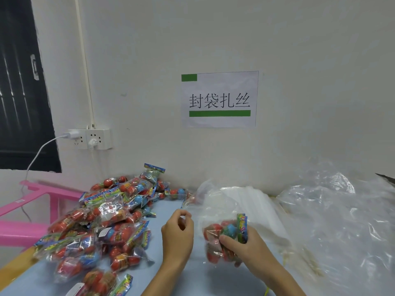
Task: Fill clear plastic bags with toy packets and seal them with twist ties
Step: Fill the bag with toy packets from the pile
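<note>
My right hand (241, 245) grips a bunch of toy packets (222, 233) with red and blue balls, pushed into a clear plastic bag (208, 210). My left hand (178, 230) pinches the edge of that bag's mouth between thumb and fingers. A big pile of toy packets (102, 221) lies on the light blue table (175, 274) to the left. A stack of flat clear bags (256, 208) sits behind my right hand. A thin yellow strip (266, 292), maybe a twist tie, shows by my right forearm.
A large crumpled clear plastic sheet (337, 221) covers the right side. A pink plastic stool (32, 201) stands left of the table. The white wall holds a paper sign (220, 99) and a power socket (94, 138) with a white cable.
</note>
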